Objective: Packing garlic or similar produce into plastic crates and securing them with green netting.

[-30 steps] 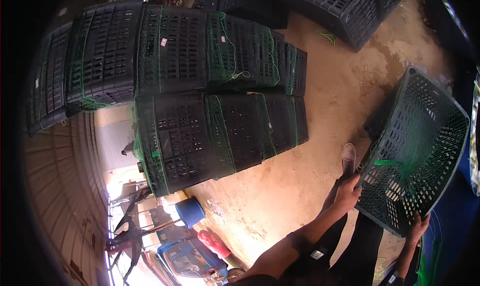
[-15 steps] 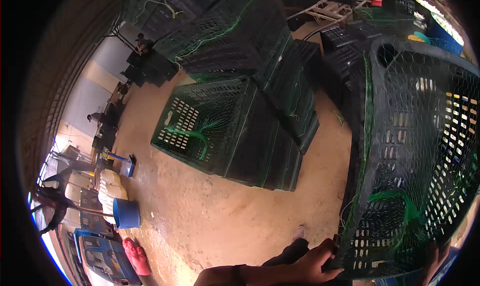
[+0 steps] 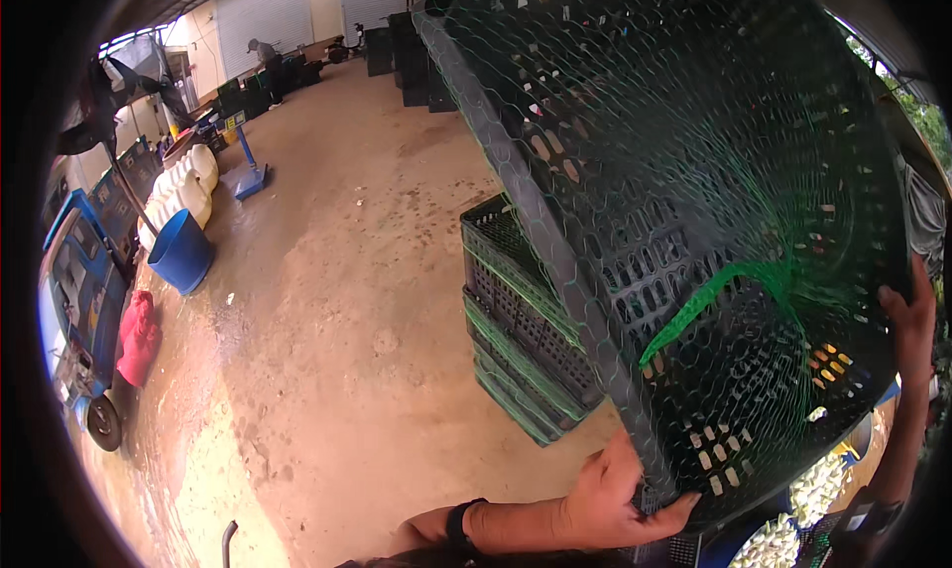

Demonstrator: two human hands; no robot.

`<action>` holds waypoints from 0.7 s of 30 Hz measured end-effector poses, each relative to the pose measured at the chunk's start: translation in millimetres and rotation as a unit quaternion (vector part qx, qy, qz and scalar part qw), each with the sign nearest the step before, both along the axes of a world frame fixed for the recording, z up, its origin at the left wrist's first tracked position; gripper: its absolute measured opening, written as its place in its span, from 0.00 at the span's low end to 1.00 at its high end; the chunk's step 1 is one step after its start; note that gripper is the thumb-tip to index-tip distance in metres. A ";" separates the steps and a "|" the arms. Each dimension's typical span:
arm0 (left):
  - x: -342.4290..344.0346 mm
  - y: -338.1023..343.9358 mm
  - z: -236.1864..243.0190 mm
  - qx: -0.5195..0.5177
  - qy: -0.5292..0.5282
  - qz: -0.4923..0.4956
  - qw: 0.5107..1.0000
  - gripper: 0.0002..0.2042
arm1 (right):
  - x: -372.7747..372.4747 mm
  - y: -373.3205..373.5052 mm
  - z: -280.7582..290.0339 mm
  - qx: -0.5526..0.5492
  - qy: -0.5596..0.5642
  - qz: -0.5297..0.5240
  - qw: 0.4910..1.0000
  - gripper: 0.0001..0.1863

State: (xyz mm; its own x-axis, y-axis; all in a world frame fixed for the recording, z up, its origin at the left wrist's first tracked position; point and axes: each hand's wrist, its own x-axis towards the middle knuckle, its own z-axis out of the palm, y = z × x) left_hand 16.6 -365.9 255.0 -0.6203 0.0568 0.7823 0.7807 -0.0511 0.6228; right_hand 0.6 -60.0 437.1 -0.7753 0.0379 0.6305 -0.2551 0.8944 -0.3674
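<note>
A large black plastic crate [image 3: 516, 186] with green netting [image 3: 724, 285] stretched over its mouth is tilted up in front of me, filling the right of the view. My left hand [image 3: 615, 489] is closed round its near lower corner, with the thumb over the rim. At the crate's right side, my right hand [image 3: 910, 320] grips the edge; some of its fingers are hidden. Through the mesh the crate's slotted walls show, and a bunched green strip of net hangs inside. Beyond its left rim stands a stack of netted black crates [image 3: 521, 340], partly covered by the held one.
Below the crate lie tubs of pale cut pieces [image 3: 818, 489]. At left are a blue tub [image 3: 181, 251], white containers [image 3: 188, 186], a blue platform scale [image 3: 250, 179], a red bundle [image 3: 139, 340] and a blue vehicle [image 3: 84, 300]. Farther back, a person [image 3: 266, 62] is near dark crates.
The held crate has risen and come further left across the view, both hands on it. My view has turned, so the crate stacks that stood ahead have shifted or left the picture.
</note>
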 end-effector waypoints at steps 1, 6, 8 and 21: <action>-11.0 -3.2 3.6 0.015 -0.050 0.008 0.999 0.27 | -45.5 -8.9 1.3 -0.053 -0.028 0.025 0.998 0.26; -76.0 -23.0 24.7 0.062 -0.172 0.124 0.975 0.18 | -170.1 -62.1 9.0 0.130 -0.047 0.041 0.990 0.30; -115.2 -14.4 24.3 0.067 -0.154 0.188 0.968 0.17 | -190.1 -76.7 -6.4 0.153 -0.026 0.057 0.986 0.28; -158.7 -22.0 -12.4 0.180 -0.214 -0.171 0.945 0.09 | -48.7 -30.7 -115.6 0.078 -0.068 -0.027 0.994 0.15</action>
